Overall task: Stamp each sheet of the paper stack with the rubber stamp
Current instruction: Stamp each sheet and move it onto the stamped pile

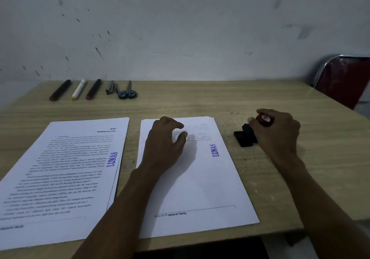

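Two paper stacks lie on the wooden table. The left stack (60, 178) shows a text page with a blue LUNAS stamp mark (112, 159). The middle stack (200, 188) has a mostly blank top sheet that also bears a blue LUNAS mark (214, 150). My left hand (164, 144) hovers over the middle stack's upper part, fingers curled and apart, holding nothing. My right hand (276, 132) grips the red-handled rubber stamp (264, 119), which is pressed down on the black ink pad (245, 136) right of the middle stack.
Along the table's far edge lie two dark markers (60, 90), a white marker (79, 89), a small metal tool (111, 87) and blue-handled scissors (127, 91). A red chair with a metal frame (344, 78) stands at the right. The wall is close behind the table (200, 102).
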Tool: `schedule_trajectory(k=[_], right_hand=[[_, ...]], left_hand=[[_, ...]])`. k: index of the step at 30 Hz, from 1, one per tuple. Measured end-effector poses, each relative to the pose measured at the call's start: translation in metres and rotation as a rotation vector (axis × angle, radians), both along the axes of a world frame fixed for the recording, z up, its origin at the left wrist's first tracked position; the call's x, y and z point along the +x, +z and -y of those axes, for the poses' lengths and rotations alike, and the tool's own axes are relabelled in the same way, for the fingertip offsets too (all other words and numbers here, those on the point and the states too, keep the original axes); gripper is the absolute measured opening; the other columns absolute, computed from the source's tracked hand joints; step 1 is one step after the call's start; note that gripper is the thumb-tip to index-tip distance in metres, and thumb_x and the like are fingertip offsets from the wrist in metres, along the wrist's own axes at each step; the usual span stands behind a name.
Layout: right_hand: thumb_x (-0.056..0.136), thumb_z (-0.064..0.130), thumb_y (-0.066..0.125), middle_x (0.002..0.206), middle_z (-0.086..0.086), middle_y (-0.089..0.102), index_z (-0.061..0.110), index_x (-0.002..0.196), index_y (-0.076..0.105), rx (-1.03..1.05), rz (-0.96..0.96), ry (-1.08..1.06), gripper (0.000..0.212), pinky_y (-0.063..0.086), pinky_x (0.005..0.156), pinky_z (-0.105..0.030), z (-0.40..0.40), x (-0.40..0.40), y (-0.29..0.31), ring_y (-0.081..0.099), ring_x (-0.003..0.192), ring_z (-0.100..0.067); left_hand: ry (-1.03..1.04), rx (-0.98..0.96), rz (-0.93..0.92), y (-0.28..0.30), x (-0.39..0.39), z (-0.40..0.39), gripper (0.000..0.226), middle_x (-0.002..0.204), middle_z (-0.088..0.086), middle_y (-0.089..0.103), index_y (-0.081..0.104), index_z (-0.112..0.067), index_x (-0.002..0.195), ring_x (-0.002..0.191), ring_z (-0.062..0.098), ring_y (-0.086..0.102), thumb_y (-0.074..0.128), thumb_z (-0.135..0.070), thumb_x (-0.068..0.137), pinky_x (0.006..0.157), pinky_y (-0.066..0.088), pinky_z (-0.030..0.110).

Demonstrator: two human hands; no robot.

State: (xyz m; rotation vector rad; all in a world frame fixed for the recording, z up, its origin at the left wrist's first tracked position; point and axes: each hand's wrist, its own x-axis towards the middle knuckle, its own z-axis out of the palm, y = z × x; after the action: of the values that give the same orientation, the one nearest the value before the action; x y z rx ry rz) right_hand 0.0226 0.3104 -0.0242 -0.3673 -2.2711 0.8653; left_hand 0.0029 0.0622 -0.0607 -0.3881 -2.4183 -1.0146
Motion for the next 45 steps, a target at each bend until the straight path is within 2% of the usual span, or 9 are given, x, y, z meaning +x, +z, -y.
schedule_trajectory(k=[3, 11, 19, 24, 30, 35, 38, 42, 45], right_hand=[[0.079, 0.027, 0.077, 0.113, -0.005, 0.072, 0.017, 0.115, 0.073, 0.01, 0.035, 0.039, 0.037, 0.039, 0.095, -0.019, 0.004, -0.001, -0.001, 0.066, 0.107, -0.019], [0.081, 0.026, 0.076, 0.116, -0.006, 0.071, 0.019, 0.119, 0.071, 0.014, 0.066, 0.098, 0.039, 0.045, 0.103, -0.033, 0.01, -0.004, -0.004, 0.064, 0.111, -0.02], [0.082, 0.033, 0.075, 0.117, -0.008, 0.07, 0.023, 0.123, 0.068, 0.04, 0.056, 0.122, 0.043, 0.04, 0.103, -0.03, 0.012, -0.012, -0.011, 0.062, 0.112, -0.022], [0.082, 0.03, 0.075, 0.108, -0.013, 0.068, 0.024, 0.128, 0.065, 0.109, 0.044, 0.128, 0.047, 0.036, 0.09, -0.023, 0.01, -0.016, -0.019, 0.063, 0.103, -0.027], [0.077, 0.025, 0.081, 0.115, -0.014, 0.068, 0.012, 0.132, 0.059, 0.08, 0.026, 0.092, 0.061, 0.027, 0.087, -0.016, 0.011, -0.024, -0.026, 0.061, 0.11, -0.029], [0.071, 0.029, 0.086, 0.11, -0.015, 0.068, 0.011, 0.129, 0.058, 0.024, 0.044, 0.082, 0.067, 0.041, 0.091, -0.03, 0.012, -0.026, -0.024, 0.062, 0.104, -0.032], [0.064, 0.03, 0.09, 0.117, -0.015, 0.058, 0.014, 0.133, 0.05, 0.032, 0.048, 0.038, 0.081, 0.036, 0.081, -0.028, 0.017, -0.015, -0.02, 0.057, 0.103, -0.031], [0.07, 0.034, 0.083, 0.1, -0.006, 0.06, 0.018, 0.106, 0.049, 0.049, 0.067, -0.054, 0.052, 0.038, 0.066, -0.032, 0.029, 0.012, -0.02, 0.058, 0.084, -0.029], [0.076, 0.045, 0.073, 0.087, 0.004, 0.064, 0.025, 0.088, 0.059, 0.105, 0.289, 0.009, 0.027, 0.044, 0.065, -0.031, 0.042, 0.031, -0.02, 0.058, 0.075, -0.02]], left_hand=[[0.001, 0.007, -0.006, 0.001, 0.0, 0.0, 0.019, 0.105, 0.005, 0.065, 0.07, -0.01, 0.1, 0.103, 0.024, 0.058, 0.069, -0.018, 0.083, 0.086, 0.044, 0.033], [0.009, 0.016, -0.016, 0.003, 0.001, 0.001, 0.021, 0.107, 0.006, 0.066, 0.07, -0.009, 0.103, 0.104, 0.023, 0.058, 0.068, -0.018, 0.084, 0.088, 0.045, 0.035], [0.015, 0.013, -0.007, 0.003, 0.001, 0.001, 0.022, 0.107, 0.005, 0.065, 0.07, -0.01, 0.103, 0.104, 0.023, 0.058, 0.069, -0.019, 0.083, 0.089, 0.045, 0.034], [0.018, 0.006, -0.004, 0.002, 0.002, 0.002, 0.023, 0.107, 0.005, 0.065, 0.07, -0.01, 0.104, 0.104, 0.023, 0.058, 0.069, -0.02, 0.083, 0.089, 0.044, 0.033], [0.01, 0.001, 0.011, 0.0, 0.002, 0.001, 0.023, 0.108, 0.004, 0.064, 0.069, -0.012, 0.106, 0.105, 0.023, 0.057, 0.068, -0.02, 0.084, 0.088, 0.043, 0.032], [0.004, -0.002, 0.028, -0.002, 0.002, 0.001, 0.024, 0.108, 0.003, 0.064, 0.068, -0.012, 0.107, 0.106, 0.022, 0.056, 0.068, -0.02, 0.084, 0.088, 0.04, 0.028], [0.003, -0.015, 0.028, -0.002, 0.002, 0.002, 0.025, 0.108, 0.004, 0.064, 0.068, -0.012, 0.107, 0.105, 0.023, 0.057, 0.068, -0.021, 0.084, 0.088, 0.041, 0.03], [0.012, -0.038, 0.049, -0.003, 0.001, 0.002, 0.027, 0.109, 0.005, 0.063, 0.067, -0.012, 0.108, 0.106, 0.025, 0.056, 0.068, -0.022, 0.083, 0.091, 0.043, 0.037], [0.024, -0.109, 0.109, -0.007, 0.0, 0.003, 0.033, 0.113, 0.004, 0.061, 0.066, -0.015, 0.11, 0.109, 0.025, 0.053, 0.07, -0.028, 0.08, 0.093, 0.042, 0.041]])
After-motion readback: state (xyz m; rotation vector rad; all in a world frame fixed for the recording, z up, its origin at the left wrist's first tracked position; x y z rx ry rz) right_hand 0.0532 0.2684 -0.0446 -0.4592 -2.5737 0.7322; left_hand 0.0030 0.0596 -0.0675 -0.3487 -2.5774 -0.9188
